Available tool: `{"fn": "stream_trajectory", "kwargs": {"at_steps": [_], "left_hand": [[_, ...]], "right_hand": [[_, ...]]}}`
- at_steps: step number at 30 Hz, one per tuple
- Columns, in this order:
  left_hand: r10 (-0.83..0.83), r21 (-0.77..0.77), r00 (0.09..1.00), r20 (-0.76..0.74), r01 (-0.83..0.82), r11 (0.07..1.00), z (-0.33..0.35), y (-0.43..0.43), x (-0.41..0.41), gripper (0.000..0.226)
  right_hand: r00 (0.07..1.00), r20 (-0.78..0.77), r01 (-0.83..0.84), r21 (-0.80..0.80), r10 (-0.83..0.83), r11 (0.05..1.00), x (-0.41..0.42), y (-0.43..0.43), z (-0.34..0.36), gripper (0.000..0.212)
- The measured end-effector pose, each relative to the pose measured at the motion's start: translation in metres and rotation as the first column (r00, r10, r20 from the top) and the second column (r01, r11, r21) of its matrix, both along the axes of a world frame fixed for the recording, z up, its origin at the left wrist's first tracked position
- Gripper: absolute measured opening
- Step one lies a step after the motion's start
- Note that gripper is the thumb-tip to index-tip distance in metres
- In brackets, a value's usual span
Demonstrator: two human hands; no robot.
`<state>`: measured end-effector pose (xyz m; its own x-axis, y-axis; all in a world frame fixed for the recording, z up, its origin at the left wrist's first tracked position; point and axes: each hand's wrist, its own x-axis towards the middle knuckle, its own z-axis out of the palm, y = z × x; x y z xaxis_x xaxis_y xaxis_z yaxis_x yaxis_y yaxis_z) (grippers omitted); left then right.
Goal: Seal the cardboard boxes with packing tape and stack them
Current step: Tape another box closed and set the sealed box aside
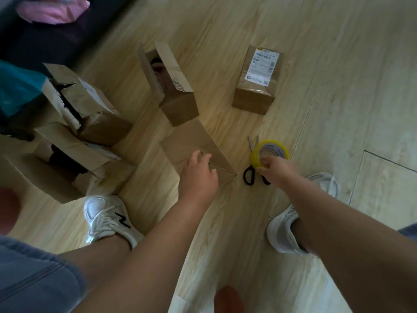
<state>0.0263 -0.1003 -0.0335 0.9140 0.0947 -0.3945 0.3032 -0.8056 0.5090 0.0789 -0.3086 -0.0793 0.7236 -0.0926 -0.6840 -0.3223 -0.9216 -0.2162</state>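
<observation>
Several cardboard boxes stand on the wooden floor. The nearest small box (194, 143) lies in front of me, and my left hand (198, 172) rests on its top with fingers curled at the flap seam. My right hand (277, 168) grips a yellow roll of packing tape (268, 152) just right of that box. Black-handled scissors (249, 175) lie on the floor under the roll. Behind stands an open box (178, 102) with raised flaps. A closed box with a shipping label (255, 96) sits at the back right. Two torn open boxes (90, 114) (67, 168) are at the left.
My two feet in white sneakers (108, 218) (284, 231) stand on the floor on either side of my arms. A dark sofa with pink cloth (52, 10) and a teal bag (15, 86) lie at the far left. Bare floor stretches to the right.
</observation>
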Motion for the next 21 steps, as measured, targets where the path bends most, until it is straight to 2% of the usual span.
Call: {"fn": "stream_trajectory", "kwargs": {"at_steps": [4, 6, 7, 9, 10, 12, 13, 16, 21], "left_hand": [[0.011, -0.059, 1.0, -0.006, -0.012, 0.998, 0.005, -0.001, 0.004, 0.04], [0.015, -0.107, 1.0, 0.008, -0.014, 0.994, 0.011, -0.001, 0.006, 0.038], [0.02, -0.133, 1.0, 0.015, -0.018, 0.991, 0.014, 0.0, 0.008, 0.036], [0.034, -0.186, 0.999, 0.024, -0.029, 0.982, 0.022, 0.0, 0.013, 0.033], [0.045, -0.214, 0.999, 0.031, -0.037, 0.976, 0.026, 0.001, 0.014, 0.032], [0.069, -0.263, 0.996, 0.056, -0.052, 0.963, 0.034, 0.003, 0.017, 0.03], [0.08, -0.287, 0.995, 0.066, -0.057, 0.956, 0.039, 0.005, 0.019, 0.029], [0.095, -0.382, 0.992, 0.084, -0.056, 0.922, 0.053, 0.014, 0.021, 0.031], [0.048, -0.479, 0.998, 0.043, -0.022, 0.878, 0.073, 0.029, 0.019, 0.062]], "right_hand": [[0.987, -0.102, -0.136, -0.095, 0.126, 0.986, 0.011, -0.005, -0.007, 0.033], [0.989, -0.073, -0.138, -0.088, 0.132, 0.987, 0.013, -0.009, -0.006, 0.02], [0.995, -0.038, -0.096, -0.063, 0.093, 0.993, 0.014, -0.009, -0.002, 0.016], [0.989, 0.046, 0.134, 0.084, -0.138, 0.987, 0.017, -0.007, 0.009, 0.014], [0.957, 0.077, 0.264, 0.182, -0.281, 0.947, 0.018, -0.005, 0.018, 0.008], [0.835, 0.014, 0.51, 0.356, -0.55, 0.783, 0.023, 0.001, 0.037, 0.026], [0.781, -0.054, 0.58, 0.434, -0.622, 0.69, 0.025, 0.004, 0.046, 0.03], [0.726, -0.231, 0.633, 0.592, -0.648, 0.499, 0.025, 0.018, 0.074, 0.027], [0.737, -0.364, 0.615, 0.711, -0.57, 0.341, 0.017, 0.044, 0.112, 0.012]]}}
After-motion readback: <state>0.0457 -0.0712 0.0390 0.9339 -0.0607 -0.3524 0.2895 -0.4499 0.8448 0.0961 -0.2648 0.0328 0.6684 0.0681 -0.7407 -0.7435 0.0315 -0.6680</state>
